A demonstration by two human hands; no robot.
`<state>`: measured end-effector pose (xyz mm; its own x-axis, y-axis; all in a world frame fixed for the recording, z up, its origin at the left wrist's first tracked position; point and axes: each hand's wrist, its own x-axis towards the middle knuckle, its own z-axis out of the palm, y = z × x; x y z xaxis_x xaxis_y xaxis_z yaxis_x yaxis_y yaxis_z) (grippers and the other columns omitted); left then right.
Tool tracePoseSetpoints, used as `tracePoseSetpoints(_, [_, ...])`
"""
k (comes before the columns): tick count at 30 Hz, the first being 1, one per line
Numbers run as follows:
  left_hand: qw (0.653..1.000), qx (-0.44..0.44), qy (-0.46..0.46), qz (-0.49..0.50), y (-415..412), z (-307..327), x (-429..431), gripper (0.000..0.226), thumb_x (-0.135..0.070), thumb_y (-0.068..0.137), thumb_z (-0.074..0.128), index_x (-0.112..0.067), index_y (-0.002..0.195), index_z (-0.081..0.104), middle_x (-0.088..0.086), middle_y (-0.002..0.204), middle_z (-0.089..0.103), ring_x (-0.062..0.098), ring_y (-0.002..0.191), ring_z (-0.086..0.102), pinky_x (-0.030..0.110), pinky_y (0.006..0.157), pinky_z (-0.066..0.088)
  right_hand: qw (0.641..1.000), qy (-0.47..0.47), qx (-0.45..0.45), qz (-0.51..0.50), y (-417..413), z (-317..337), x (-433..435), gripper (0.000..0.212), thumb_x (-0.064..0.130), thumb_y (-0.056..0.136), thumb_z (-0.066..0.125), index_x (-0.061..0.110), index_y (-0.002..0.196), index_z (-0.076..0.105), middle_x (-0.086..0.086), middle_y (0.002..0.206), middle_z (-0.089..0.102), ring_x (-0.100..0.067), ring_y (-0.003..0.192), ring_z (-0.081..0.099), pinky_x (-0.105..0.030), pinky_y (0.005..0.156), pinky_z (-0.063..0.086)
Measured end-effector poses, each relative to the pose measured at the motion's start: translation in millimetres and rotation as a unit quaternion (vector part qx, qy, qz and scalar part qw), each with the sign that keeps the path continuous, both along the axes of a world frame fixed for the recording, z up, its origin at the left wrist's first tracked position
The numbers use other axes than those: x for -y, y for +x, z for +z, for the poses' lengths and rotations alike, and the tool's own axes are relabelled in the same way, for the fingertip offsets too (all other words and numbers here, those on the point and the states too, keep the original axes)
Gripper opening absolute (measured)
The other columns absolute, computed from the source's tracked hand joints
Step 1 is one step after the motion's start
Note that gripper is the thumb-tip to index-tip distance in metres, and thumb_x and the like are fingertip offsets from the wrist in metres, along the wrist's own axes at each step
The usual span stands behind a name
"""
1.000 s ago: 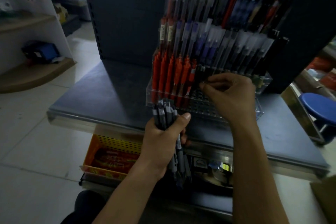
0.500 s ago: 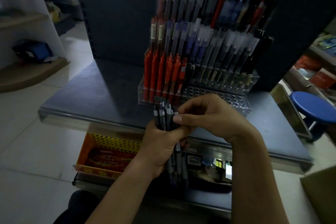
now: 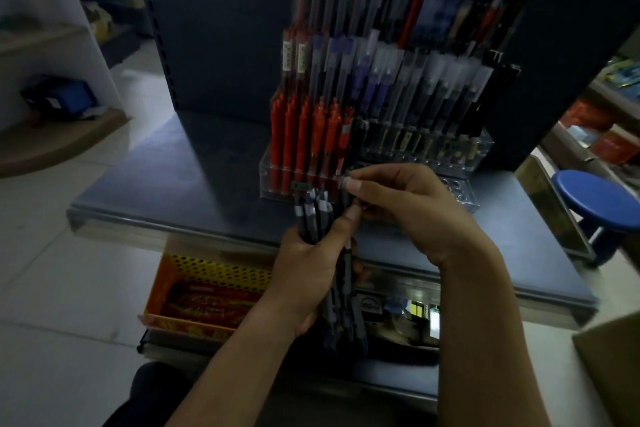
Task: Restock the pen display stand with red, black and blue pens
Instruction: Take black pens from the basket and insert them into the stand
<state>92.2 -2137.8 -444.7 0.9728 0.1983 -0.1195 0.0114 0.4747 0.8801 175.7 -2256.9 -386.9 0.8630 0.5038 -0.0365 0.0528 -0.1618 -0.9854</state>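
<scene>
A clear tiered pen display stand [image 3: 481, 146] stands on the grey shelf [image 3: 180, 180]. Red pens [image 3: 304, 139] fill the left of its front row; dark and blue pens fill the tiers behind. The perforated front tray on the right shows open holes [image 3: 457, 187]. My left hand [image 3: 308, 274] grips a bundle of dark pens [image 3: 315, 215] upright just in front of the stand. My right hand [image 3: 401, 208] pinches the top of one dark pen [image 3: 344, 215] at the bundle's right side, lifted a little above the others.
An orange perforated basket [image 3: 211, 267] with red packets sits under the shelf edge. A blue stool [image 3: 592, 201] stands at the right, a cardboard box corner [image 3: 613, 374] at the lower right. White shelving with a blue box [image 3: 65, 97] lies at the left.
My right hand came back from the stand's front tray to the bundle and now pinches one pen, drawing it upward. The left hand held the bundle steady.
</scene>
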Motion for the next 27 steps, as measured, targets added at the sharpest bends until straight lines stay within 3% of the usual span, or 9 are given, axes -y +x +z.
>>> tracePoseSetpoints(3, [1.0,-0.012,-0.019,0.019,0.2,-0.8,0.0,0.035,-0.046,0.077,0.07,-0.013,0.09,0.072,0.007,0.066,0.055,0.021,0.056,0.057,0.039,0.063,0.054,1.0,0.001,-0.002,-0.005,-0.2,-0.6,-4.3,0.009,0.018,0.089,0.07,0.013,0.094,0.076,-0.008,0.085,0.073,-0.014,0.079,0.068,-0.028,0.081,0.058])
tracePoseSetpoints(6, [0.999,-0.021,-0.031,0.029,0.4,-1.2,-1.0,0.031,-0.048,0.077,0.07,-0.017,0.08,0.073,0.006,0.064,0.057,0.021,0.056,0.059,0.038,0.063,0.054,1.0,0.011,0.002,-0.013,0.1,-0.1,-7.2,0.009,0.016,0.092,0.068,0.013,0.094,0.076,-0.004,0.083,0.073,-0.012,0.079,0.067,-0.025,0.077,0.057])
tracePoseSetpoints(10, [0.998,-0.03,-0.046,0.038,-0.1,-3.0,-3.9,0.03,-0.043,0.081,0.071,-0.013,0.082,0.07,0.004,0.064,0.058,0.02,0.055,0.057,0.037,0.062,0.052,0.99,0.098,0.018,-0.099,5.2,5.5,-3.6,0.011,0.014,0.094,0.064,0.016,0.092,0.075,0.003,0.079,0.073,-0.008,0.075,0.066,-0.019,0.066,0.054])
tracePoseSetpoints(14, [0.997,-0.037,-0.044,0.043,-0.2,-5.4,-5.3,0.028,-0.036,0.088,0.07,-0.009,0.087,0.063,0.006,0.062,0.048,0.021,0.053,0.051,0.036,0.062,0.051,0.961,0.161,0.136,-0.18,8.3,12.3,0.6,0.008,0.015,0.093,0.068,0.018,0.093,0.074,0.003,0.081,0.075,-0.012,0.08,0.07,-0.021,0.074,0.057])
tracePoseSetpoints(20, [0.997,-0.036,-0.052,0.04,0.2,-6.7,-7.2,0.025,-0.032,0.09,0.07,-0.012,0.08,0.059,0.006,0.062,0.047,0.02,0.052,0.048,0.033,0.057,0.05,0.878,0.07,0.37,-0.296,13.9,14.6,-7.4,0.021,0.022,0.092,0.073,0.008,0.108,0.074,0.003,0.089,0.074,-0.006,0.082,0.073,-0.018,0.074,0.057])
tracePoseSetpoints(23, [0.997,-0.032,-0.051,0.041,0.0,-7.3,-7.2,0.023,-0.031,0.09,0.07,-0.012,0.081,0.059,0.006,0.062,0.047,0.02,0.052,0.047,0.033,0.056,0.05,0.847,0.055,0.426,-0.313,15.8,15.4,-13.0,0.021,0.022,0.093,0.071,0.01,0.109,0.073,0.004,0.096,0.072,0.0,0.085,0.07,-0.012,0.076,0.053])
tracePoseSetpoints(27, [0.998,-0.033,-0.048,0.037,0.4,-7.5,-7.6,0.023,-0.03,0.09,0.07,-0.013,0.081,0.058,0.005,0.062,0.047,0.02,0.052,0.047,0.032,0.056,0.05,0.837,0.038,0.446,-0.314,18.5,12.1,-19.4,0.018,0.021,0.092,0.072,0.012,0.108,0.073,0.005,0.093,0.069,0.006,0.083,0.066,-0.009,0.075,0.051])
